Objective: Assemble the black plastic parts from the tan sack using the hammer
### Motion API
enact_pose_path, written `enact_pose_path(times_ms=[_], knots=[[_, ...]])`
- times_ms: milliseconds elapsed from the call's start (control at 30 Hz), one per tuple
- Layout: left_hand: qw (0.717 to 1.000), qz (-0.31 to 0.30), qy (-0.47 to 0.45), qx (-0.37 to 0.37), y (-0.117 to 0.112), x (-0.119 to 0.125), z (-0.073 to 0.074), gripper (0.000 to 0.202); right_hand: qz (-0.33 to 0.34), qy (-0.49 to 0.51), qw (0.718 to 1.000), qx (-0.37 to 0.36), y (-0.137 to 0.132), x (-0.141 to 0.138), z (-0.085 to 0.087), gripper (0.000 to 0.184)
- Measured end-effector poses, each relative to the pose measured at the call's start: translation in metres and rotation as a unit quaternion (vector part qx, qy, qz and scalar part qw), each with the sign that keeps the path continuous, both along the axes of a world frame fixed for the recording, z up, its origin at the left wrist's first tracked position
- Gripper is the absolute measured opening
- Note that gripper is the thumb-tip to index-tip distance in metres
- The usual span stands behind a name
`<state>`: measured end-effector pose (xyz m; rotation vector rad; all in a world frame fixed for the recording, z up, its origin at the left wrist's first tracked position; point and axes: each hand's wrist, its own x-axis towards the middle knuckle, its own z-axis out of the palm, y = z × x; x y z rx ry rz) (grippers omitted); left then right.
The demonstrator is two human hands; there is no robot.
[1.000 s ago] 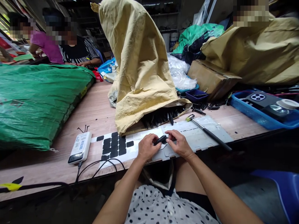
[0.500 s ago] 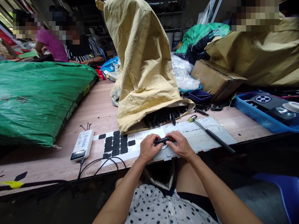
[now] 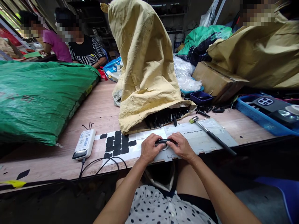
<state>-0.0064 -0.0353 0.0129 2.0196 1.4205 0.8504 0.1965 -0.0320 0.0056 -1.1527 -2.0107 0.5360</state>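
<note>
A short black rod-shaped piece (image 3: 163, 141) lies level between my two hands, just above the grey board (image 3: 184, 146) at the table's front edge. My left hand (image 3: 150, 145) pinches its left end, and my right hand (image 3: 178, 143) pinches its right end. The fingers cover both ends, so its exact kind does not show. Just beyond, many black pieces (image 3: 158, 118) spill from the mouth of a tan sack (image 3: 147, 74). A small hammer (image 3: 212, 135) with a black grip rests on the board to the right.
Black rounded-square stickers (image 3: 117, 143) lie on a white sheet left of my hands. Beside them is a white power bank (image 3: 84, 144) with cables. A big green sack (image 3: 42, 99) fills the left. At right are a blue basket (image 3: 261, 116) and a cardboard box (image 3: 215, 79). Other people sit behind.
Both hands keep their pinch on the black piece, which has turned from slightly tilted to nearly level. The whole view has shifted a little.
</note>
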Motion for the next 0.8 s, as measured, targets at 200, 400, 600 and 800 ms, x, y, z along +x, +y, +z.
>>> enact_pose_path(times_ms=[200, 400, 600, 800], knots=[[0.998, 0.037, 0.049, -0.006, 0.0, 0.005, -0.004, 0.016, -0.236, 0.005, 0.97, 0.063, 0.015, 0.058, 0.01, 0.027], [0.998, 0.04, 0.055, -0.004, 0.002, 0.005, -0.007, 0.022, -0.43, -0.258, 0.864, -0.045, 0.026, 0.149, -0.003, 0.042], [0.998, 0.043, 0.043, -0.032, 0.004, 0.005, -0.005, 0.015, -0.39, -0.221, 0.894, -0.006, 0.004, 0.138, 0.0, 0.031], [0.997, 0.054, 0.029, -0.042, 0.004, 0.005, -0.006, 0.015, -0.182, -0.016, 0.983, 0.013, -0.049, 0.051, 0.025, 0.032]])
